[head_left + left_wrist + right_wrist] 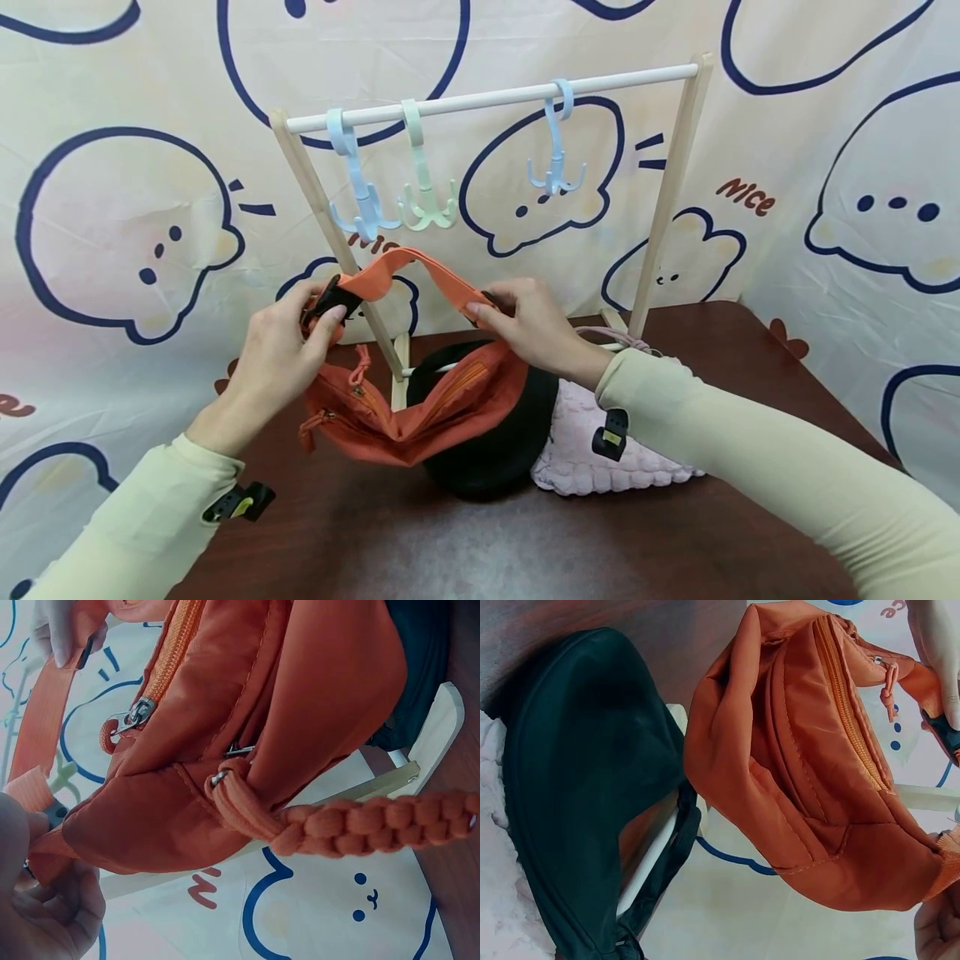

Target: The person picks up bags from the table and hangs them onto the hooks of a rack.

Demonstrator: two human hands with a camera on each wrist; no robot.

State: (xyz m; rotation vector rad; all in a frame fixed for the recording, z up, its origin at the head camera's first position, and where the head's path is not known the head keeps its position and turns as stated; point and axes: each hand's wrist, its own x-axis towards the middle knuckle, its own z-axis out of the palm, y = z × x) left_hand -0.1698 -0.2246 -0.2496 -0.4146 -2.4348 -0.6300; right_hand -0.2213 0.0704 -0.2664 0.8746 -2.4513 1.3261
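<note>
Blk bag partly hid by orange bag, both in front of rack. Pink fuzzy item, front-right of rack, partly hid by R sleeve. R hand's fingers behind strap hard to see. Orange bag hangs btwn & below hands: L hand gripping blk buckle, R hand pinching strap's other end.

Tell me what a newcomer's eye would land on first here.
Probably the bright orange bag near the middle of the head view, held up by its strap between the left hand and right hand. Next, the rack behind it, with two blue hooks and one green hook hanging from its white bar. Large cartoon faces on the backdrop behind the rack also stand out.
</note>
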